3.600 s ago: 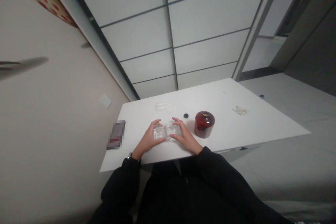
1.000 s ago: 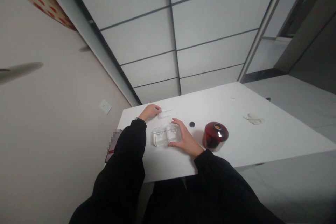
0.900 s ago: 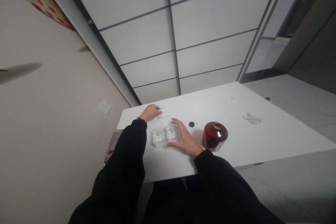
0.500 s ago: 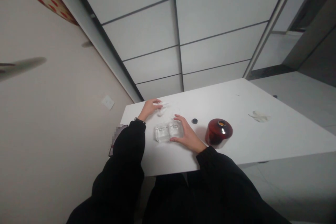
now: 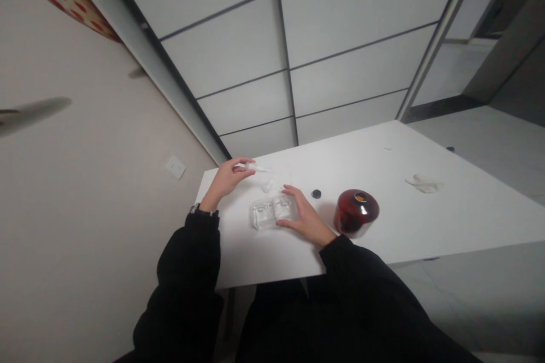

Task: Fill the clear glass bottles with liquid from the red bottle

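My left hand is at the far left of the white table, pinching a small clear tube-like piece between thumb and fingers. A second small clear piece lies on the table just to its right, apart from the hand. My right hand rests with its fingertips on a clear glass block with two hollows. Close to that hand lie a small black cap and a dark red glass jar with a round opening on top.
A crumpled white tissue lies near the table's far right side. The table's left side runs along a beige wall with a white wall socket. Grey floor shows beyond the right edge.
My left hand has moved away from the glass block toward the table's left edge, now pinching the clear piece. My right hand stays on the block, and the view has shifted slightly.
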